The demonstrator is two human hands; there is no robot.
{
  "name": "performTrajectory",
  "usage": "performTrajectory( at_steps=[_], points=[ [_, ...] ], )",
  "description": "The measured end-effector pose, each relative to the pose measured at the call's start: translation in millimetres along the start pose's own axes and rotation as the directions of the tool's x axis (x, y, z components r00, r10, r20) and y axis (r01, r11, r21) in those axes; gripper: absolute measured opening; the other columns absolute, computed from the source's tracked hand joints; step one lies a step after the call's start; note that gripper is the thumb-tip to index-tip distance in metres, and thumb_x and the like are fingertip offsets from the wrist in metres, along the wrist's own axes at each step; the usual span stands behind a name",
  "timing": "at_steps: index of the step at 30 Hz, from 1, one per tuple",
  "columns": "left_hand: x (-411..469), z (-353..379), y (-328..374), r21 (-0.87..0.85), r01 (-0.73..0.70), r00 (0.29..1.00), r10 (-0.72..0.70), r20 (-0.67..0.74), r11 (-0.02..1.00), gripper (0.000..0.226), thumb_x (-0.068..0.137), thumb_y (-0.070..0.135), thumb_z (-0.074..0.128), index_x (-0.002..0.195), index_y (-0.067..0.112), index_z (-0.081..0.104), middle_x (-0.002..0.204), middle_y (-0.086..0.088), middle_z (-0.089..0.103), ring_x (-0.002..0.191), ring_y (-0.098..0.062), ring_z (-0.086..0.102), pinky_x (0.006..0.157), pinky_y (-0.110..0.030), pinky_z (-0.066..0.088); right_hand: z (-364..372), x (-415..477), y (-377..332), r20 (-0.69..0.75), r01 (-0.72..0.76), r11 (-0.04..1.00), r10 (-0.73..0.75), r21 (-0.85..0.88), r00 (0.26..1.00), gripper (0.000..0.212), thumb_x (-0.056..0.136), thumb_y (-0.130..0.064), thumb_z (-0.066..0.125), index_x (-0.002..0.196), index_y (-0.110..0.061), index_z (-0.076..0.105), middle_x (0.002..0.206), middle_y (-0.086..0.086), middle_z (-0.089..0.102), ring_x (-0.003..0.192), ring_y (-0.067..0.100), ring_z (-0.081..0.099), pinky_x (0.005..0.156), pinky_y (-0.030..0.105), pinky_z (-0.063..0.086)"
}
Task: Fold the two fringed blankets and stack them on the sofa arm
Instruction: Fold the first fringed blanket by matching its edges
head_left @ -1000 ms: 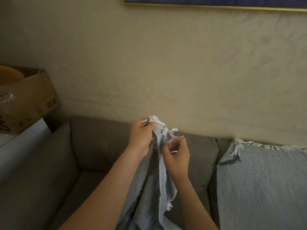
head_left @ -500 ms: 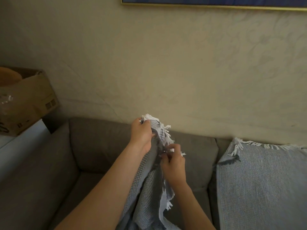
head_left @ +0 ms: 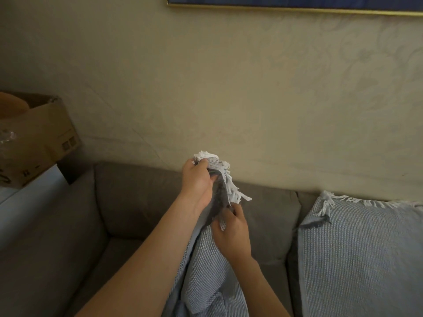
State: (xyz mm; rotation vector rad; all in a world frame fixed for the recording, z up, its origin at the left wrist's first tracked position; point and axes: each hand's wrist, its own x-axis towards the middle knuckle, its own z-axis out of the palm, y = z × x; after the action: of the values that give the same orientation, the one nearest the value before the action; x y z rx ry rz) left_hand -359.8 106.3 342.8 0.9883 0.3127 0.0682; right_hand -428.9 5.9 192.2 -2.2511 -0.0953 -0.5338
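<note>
A light blue waffle-weave blanket (head_left: 206,266) with white fringe hangs bunched in front of me over the grey sofa. My left hand (head_left: 198,181) grips its gathered top corner, fringe sticking out above the fingers. My right hand (head_left: 231,232) pinches the fringed edge lower down, just below and right of the left hand. A second blue fringed blanket (head_left: 357,255) lies spread over the sofa back and seat at the right. The sofa arm (head_left: 48,243) runs along the left.
The grey sofa back cushion (head_left: 137,197) stands against a pale wall. A cardboard box (head_left: 39,136) sits on a white surface beyond the sofa arm at far left. A gold-framed picture (head_left: 286,3) hangs at the top.
My right hand has slid down the fringed edge, away from the left hand. My left hand keeps its grip on the top corner, nearly in place.
</note>
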Motion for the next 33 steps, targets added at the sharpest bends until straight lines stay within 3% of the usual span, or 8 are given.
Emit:
performTrajectory(
  at_steps=[5, 10, 12, 15, 23, 26, 30, 33],
  points=[
    [0, 3, 3, -0.071, 0.026, 1.0, -0.026, -0.001, 0.997, 0.02, 0.108, -0.006, 0.046, 0.122, -0.012, 0.059, 0.103, -0.022, 0.064, 0.089, -0.03, 0.065, 0.066, -0.032, 0.061, 3, 3, -19, 0.042, -0.044, 0.992, 0.039, 0.122, 0.998, 0.035, 0.087, -0.049, 0.074, 0.081, -0.015, 0.069, 0.108, -0.009, 0.048, 0.097, 0.007, 0.054, 0.083, 0.006, 0.041],
    [1, 5, 6, -0.145, 0.047, 0.998, -0.054, -0.04, 0.988, 0.018, 0.108, -0.006, 0.046, 0.119, -0.005, 0.059, 0.101, -0.02, 0.064, 0.08, -0.025, 0.065, 0.055, -0.027, 0.061, 25, 15, -26, 0.038, -0.21, 0.966, 0.207, 0.15, 0.978, 0.045, 0.082, -0.066, 0.06, 0.056, -0.031, 0.048, 0.084, 0.007, 0.06, 0.088, 0.006, 0.051, 0.083, 0.035, 0.05],
    [3, 3, 7, -0.156, 0.056, 0.996, -0.067, -0.063, 0.986, 0.016, 0.108, -0.006, 0.045, 0.113, -0.003, 0.061, 0.101, -0.019, 0.064, 0.082, -0.024, 0.066, 0.056, -0.029, 0.061, 28, 15, -25, 0.044, -0.214, 0.97, 0.21, 0.115, 0.977, 0.053, 0.085, -0.058, 0.062, 0.05, -0.029, 0.035, 0.068, 0.004, 0.056, 0.074, 0.012, 0.05, 0.078, 0.041, 0.05],
    [8, -4, 10, -0.175, 0.04, 0.993, -0.058, -0.1, 0.984, 0.023, 0.107, -0.008, 0.044, 0.098, 0.004, 0.06, 0.095, -0.014, 0.064, 0.079, -0.022, 0.066, 0.059, -0.03, 0.062, 15, 8, -32, 0.082, -0.202, 0.967, 0.191, 0.158, 0.978, 0.054, 0.086, -0.032, 0.071, 0.049, -0.015, 0.036, 0.048, 0.002, 0.041, 0.051, 0.015, 0.041, 0.06, 0.029, 0.04],
    [10, -20, 6, -0.06, -0.031, 0.987, 0.022, -0.157, 0.998, 0.029, 0.106, -0.008, 0.037, 0.132, -0.007, 0.051, 0.101, -0.017, 0.059, 0.078, -0.023, 0.062, 0.064, -0.032, 0.059, -8, -4, -16, 0.159, -0.219, 0.966, 0.197, 0.14, 0.968, 0.052, 0.084, -0.008, 0.071, 0.047, -0.012, 0.036, 0.041, -0.008, 0.032, 0.039, 0.01, 0.029, 0.042, 0.018, 0.021],
    [10, -22, 4, 0.004, -0.056, 0.986, 0.056, -0.16, 0.998, 0.03, 0.106, -0.007, 0.036, 0.132, -0.006, 0.05, 0.099, -0.016, 0.061, 0.081, -0.026, 0.063, 0.066, -0.034, 0.058, -15, -4, -16, 0.188, -0.211, 0.97, 0.186, 0.122, 0.964, 0.046, 0.081, -0.005, 0.07, 0.048, -0.004, 0.038, 0.043, -0.007, 0.032, 0.041, 0.009, 0.028, 0.043, 0.022, 0.023],
    [10, -27, 2, 0.153, -0.063, 0.977, 0.092, -0.192, 0.986, 0.031, 0.103, 0.002, 0.038, 0.13, 0.002, 0.053, 0.121, -0.021, 0.065, 0.103, -0.033, 0.07, 0.094, -0.045, 0.06, -19, -8, -19, 0.108, -0.299, 0.946, 0.286, 0.125, 0.952, 0.039, 0.072, -0.004, 0.071, 0.046, -0.009, 0.042, 0.043, 0.003, 0.035, 0.042, 0.009, 0.028, 0.044, 0.023, 0.024],
    [5, -32, 3, 0.33, -0.092, 0.956, 0.176, -0.235, 0.94, 0.027, 0.105, 0.006, 0.038, 0.128, 0.003, 0.052, 0.126, -0.016, 0.063, 0.11, -0.027, 0.066, 0.093, -0.039, 0.057, -25, -10, -21, 0.02, -0.408, 0.897, 0.411, 0.167, 0.911, 0.015, 0.071, 0.0, 0.075, 0.076, -0.008, 0.062, 0.056, 0.001, 0.06, 0.049, 0.008, 0.051, 0.047, 0.03, 0.047]
  ],
)
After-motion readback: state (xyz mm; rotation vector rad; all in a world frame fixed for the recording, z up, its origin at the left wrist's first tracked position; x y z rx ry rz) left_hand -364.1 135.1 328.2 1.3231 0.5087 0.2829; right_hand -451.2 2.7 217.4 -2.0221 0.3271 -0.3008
